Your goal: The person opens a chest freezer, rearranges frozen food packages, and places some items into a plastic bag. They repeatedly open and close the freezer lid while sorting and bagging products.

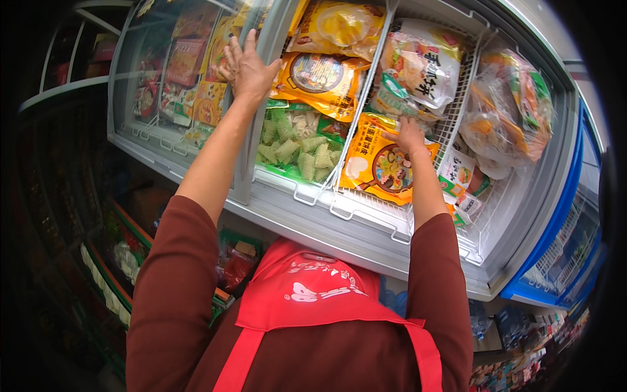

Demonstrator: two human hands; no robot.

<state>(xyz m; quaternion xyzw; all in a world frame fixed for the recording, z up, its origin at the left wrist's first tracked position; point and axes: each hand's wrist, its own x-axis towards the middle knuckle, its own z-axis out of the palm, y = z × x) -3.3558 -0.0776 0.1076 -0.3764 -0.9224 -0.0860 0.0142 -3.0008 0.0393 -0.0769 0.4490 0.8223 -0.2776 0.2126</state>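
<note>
My left hand [249,73] lies with its fingers spread on the sliding glass lid [188,63] of a chest freezer, by the lid's grey frame. My right hand [411,134] touches the upper part of a yellow frozen-food bag [379,161] with a printed pan picture, which rests in a white wire basket. Whether those fingers grip the bag or only press on it cannot be told. Behind it lies a white food bag [433,73]. To the left are more yellow bags [318,81] and a green net-like bag of pale green, wrapped-looking pieces [303,152].
White wire dividers [365,93] split the freezer. Clear plastic bags of food [509,108] fill its right end. Boxes [186,61] show under the glass. A blue-edged freezer [558,245] stands to the right. Shelving with goods [117,259] is at lower left. The freezer's front rim [313,230] runs before my red apron.
</note>
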